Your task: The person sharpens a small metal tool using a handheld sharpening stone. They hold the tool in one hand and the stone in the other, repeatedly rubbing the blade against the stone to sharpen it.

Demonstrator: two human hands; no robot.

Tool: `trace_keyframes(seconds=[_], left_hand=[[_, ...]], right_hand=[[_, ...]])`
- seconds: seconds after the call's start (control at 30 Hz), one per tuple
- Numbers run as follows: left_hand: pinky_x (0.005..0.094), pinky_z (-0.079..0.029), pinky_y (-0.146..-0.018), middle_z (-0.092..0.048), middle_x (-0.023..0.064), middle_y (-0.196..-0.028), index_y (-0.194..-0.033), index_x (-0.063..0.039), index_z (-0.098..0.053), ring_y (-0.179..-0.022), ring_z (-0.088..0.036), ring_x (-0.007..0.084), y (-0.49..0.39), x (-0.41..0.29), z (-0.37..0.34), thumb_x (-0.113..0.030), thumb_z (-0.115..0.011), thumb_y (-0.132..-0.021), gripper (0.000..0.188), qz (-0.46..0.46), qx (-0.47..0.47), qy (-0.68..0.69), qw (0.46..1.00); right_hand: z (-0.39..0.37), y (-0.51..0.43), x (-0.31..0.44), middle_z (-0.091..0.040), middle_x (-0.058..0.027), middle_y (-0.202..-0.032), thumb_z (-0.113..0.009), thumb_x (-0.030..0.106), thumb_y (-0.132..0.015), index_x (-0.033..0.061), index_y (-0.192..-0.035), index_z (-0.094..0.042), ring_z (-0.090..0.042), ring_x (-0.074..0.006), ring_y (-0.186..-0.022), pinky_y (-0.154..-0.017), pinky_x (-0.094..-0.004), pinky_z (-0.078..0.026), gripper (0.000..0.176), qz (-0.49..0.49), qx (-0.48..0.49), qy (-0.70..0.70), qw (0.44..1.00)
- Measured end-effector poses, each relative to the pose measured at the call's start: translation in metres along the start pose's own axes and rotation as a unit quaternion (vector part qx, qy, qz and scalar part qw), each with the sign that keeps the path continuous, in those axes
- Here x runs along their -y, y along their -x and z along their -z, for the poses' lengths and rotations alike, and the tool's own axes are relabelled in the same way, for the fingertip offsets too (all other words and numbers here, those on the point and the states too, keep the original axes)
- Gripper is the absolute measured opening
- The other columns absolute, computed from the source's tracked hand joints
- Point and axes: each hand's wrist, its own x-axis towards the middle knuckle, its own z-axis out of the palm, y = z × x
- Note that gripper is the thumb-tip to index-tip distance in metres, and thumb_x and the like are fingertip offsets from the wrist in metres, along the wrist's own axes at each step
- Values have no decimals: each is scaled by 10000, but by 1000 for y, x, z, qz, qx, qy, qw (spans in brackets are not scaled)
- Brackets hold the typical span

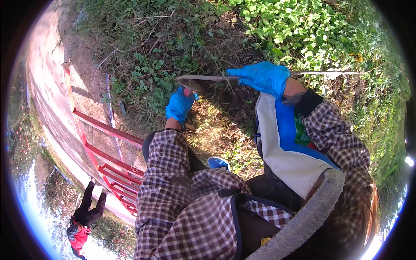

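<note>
My right hand [265, 78], in a blue glove, is closed around a long grey stick [213, 78]. A thin pale twig [334, 72] extends on the right beyond that wrist. My left hand [179, 104], also gloved in blue, grips a small tool with a red handle [187, 92] just below the stick's left end. Most of the tool is hidden by the fingers, so its kind is unclear. A white and blue bag [282, 143] lies by my right leg, under the right forearm.
A red metal ladder [110, 130] lies at left, beside a pale path [48, 107]. Leafy weeds [302, 29] cover the ground ahead. Close to the camera, a thick grey branch [305, 214] crosses the lower right. Another person [83, 224] stands at lower left.
</note>
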Motion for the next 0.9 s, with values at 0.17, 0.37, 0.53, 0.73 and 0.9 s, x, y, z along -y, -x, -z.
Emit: trace_keyframes(seconds=[0.17,0.37,0.53,0.73,0.9], left_hand=[[424,-477,-596,-608,236,-756,-842,20,-604,-728,-605,370,-15,36,-24,-396,-696,-708,447,3,-25,-27,999],[379,-489,-612,-644,173,-830,-988,-50,-601,-744,-629,324,-3,19,-11,-339,-713,-696,425,-56,-60,88,993],[405,-495,-638,-639,183,-868,-1032,-77,-593,-784,-619,349,1,11,0,-341,-689,-708,429,-23,-34,15,999],[436,-493,-634,-632,187,-829,-993,-63,-575,-767,-608,374,-5,22,-6,-372,-668,-722,422,-37,-28,-53,998],[444,-490,-637,-630,177,-824,-997,-74,-560,-757,-602,371,-5,35,-6,-358,-661,-726,405,-30,-37,-72,996]], right_hand=[[-19,35,50,-605,-97,-968,-487,188,-843,274,-1301,-404,-606,-290,-840,-750,-378,-493,473,-13,-25,-12,1000],[-29,79,53,-606,-83,-907,-485,82,-807,276,-1272,-454,-607,-272,-796,-740,-357,-500,505,-55,-142,-28,988],[-38,83,31,-606,-73,-882,-502,74,-796,292,-1253,-475,-602,-263,-782,-738,-340,-498,508,-62,-193,29,979],[6,64,60,-620,-57,-924,-511,90,-798,284,-1221,-506,-604,-275,-833,-738,-363,-504,465,-17,-41,137,990],[74,29,83,-616,-54,-961,-514,108,-805,246,-1197,-532,-599,-289,-883,-763,-395,-502,416,21,46,208,977]])
